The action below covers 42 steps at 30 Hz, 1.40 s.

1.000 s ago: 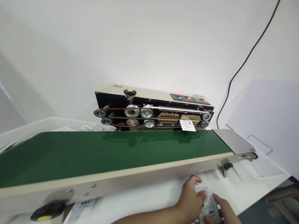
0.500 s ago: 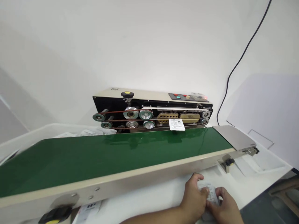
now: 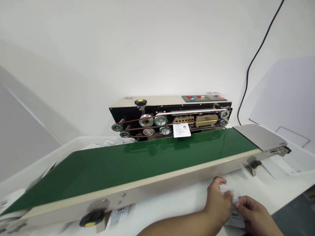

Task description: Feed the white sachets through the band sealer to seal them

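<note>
Low at the right, in front of the conveyor, both hands are closed on a small white printed packet (image 3: 235, 217). My left hand (image 3: 219, 200) grips its upper left part, thumb lying across the print. My right hand (image 3: 254, 214) pinches its right edge, with part of those fingers hidden behind it. Behind the green conveyor belt (image 3: 118, 167) stands a band sealing machine (image 3: 157, 106) with metal rollers and brass blocks. Another white printed packet (image 3: 182, 130) sticks out of the machine's bands, above the belt.
A white tray (image 3: 92, 140) with several packets lies behind the belt's left part. At the belt's right end is a metal plate (image 3: 261, 136), with a white bin (image 3: 299, 164) below. Black knobs (image 3: 92, 218) jut from the conveyor's front. A black cable (image 3: 256, 59) hangs along the wall.
The packet in the machine has travelled left along the bands. The camera view has shifted, so the machine sits farther right. More of the held packet's lower part shows between my hands.
</note>
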Available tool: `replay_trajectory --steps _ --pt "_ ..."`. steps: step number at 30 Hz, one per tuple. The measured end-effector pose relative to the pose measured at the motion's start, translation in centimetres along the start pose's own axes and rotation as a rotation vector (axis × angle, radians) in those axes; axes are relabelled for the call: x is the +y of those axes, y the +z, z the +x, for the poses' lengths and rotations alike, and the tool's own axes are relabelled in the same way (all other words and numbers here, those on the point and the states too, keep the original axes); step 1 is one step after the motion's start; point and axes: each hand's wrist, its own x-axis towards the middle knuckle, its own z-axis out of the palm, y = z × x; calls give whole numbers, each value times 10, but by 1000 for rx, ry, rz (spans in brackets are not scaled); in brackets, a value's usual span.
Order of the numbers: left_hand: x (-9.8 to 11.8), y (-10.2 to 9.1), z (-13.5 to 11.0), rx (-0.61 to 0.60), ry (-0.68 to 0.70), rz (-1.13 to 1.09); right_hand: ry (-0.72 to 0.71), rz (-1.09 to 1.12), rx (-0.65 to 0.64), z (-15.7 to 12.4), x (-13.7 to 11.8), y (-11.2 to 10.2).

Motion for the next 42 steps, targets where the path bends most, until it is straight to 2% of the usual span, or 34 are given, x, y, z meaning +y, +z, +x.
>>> replay_trajectory --steps 3,9,14,17,20,27,32,35,39,42 --pt "5 1 -3 -21 -9 -21 49 40 -40 -1 1 -2" --pt "7 1 -4 -46 -26 -88 -52 -279 -87 -9 -16 -1" --pt "5 1 0 -66 -77 -146 -45 -59 -141 -7 -19 3" --pt "7 1 3 -46 9 -160 11 96 -80 -8 -21 3" --pt "9 2 4 -97 21 -182 30 199 -12 -11 -29 2" --pt "10 1 6 -187 -4 -178 28 249 9 -11 -39 -1" --pt "9 0 6 -170 -23 -131 44 210 67 -6 -41 -11" --pt "8 0 7 -160 -44 -109 -26 162 113 0 -42 -22" --pt "7 -1 8 -166 -57 -111 -264 -21 189 1 -44 -44" --pt "6 -1 8 -154 -57 -107 -452 -162 196 -13 -57 -59"
